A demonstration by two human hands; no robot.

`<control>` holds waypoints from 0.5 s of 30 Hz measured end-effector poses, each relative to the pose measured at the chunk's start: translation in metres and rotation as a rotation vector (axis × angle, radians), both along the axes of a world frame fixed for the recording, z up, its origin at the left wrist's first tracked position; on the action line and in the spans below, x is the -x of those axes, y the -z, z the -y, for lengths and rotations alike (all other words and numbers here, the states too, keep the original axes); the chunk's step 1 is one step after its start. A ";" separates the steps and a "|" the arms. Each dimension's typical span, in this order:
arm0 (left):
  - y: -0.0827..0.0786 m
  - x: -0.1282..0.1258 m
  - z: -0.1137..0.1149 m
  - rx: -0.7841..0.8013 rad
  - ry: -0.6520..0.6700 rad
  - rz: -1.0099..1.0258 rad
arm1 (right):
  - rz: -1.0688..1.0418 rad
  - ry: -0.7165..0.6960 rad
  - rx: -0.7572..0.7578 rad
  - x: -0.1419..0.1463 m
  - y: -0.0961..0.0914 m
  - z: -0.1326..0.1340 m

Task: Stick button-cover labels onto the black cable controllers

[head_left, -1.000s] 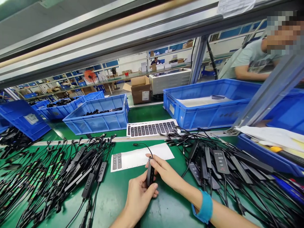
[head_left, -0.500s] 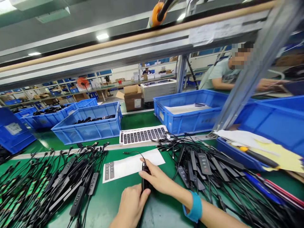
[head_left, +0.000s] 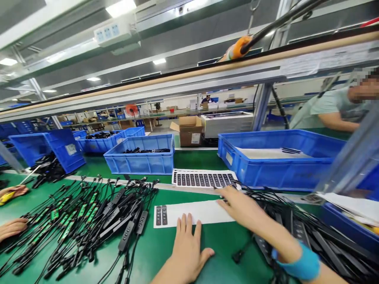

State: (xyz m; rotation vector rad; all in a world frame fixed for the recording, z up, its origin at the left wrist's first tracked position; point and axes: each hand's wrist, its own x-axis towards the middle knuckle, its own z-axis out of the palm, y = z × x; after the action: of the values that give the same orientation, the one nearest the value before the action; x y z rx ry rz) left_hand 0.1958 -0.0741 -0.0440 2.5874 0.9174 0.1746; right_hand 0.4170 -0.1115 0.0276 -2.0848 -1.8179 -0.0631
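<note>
Honestly, the biggest thing here is the glossy green tabletop [head_left: 154, 248], and it's packed. At its far right sits a large blue plastic bin [head_left: 284, 173] with pale sheets inside. A heap of black cabled controllers [head_left: 114, 213] sprawls on the left, another heap of dark controllers and cords [head_left: 296, 225] on the right, and a smaller blue plastic bin [head_left: 142, 162] sits behind the left lot. Past them stands an open brown cardboard carton [head_left: 189, 136].

Next size down, the long white backing strip [head_left: 204, 209] lies mid-tabletop, right in front of the person, with a white sheet full of dark button stickers [head_left: 205, 179] just behind it.

The left hand [head_left: 186, 248] is spread flat, fingertips on the strip's near edge, grip wide open and holding nothing. The right hand [head_left: 241, 207] is over the strip's right end with fingers bent; can't tell if its grip has anything.

My read: this step is steadying the strip. The next move would call for it lying flat, with fingers free for the two dark grey stickers [head_left: 164, 215] at its left end.

Smallest stuff, the writing: the carton's white label [head_left: 195, 138] is too tiny to read, and the stickers show little button marks but no brand I can make out.
</note>
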 end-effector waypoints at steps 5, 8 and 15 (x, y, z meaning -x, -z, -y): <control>0.001 -0.002 -0.001 0.058 -0.008 0.125 | -0.333 -0.305 0.062 0.094 0.033 -0.073; 0.013 -0.005 -0.004 0.031 0.004 0.220 | -0.345 -0.298 -0.003 0.126 0.045 -0.097; 0.017 -0.005 -0.015 0.157 -0.008 0.444 | -0.585 -0.461 -0.205 0.143 0.015 -0.076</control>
State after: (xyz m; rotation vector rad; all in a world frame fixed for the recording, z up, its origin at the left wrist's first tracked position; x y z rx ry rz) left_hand 0.2010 -0.0591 -0.0605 2.2656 0.7419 0.6246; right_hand 0.2743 -0.0350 0.0125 -1.3157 -1.7646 0.4176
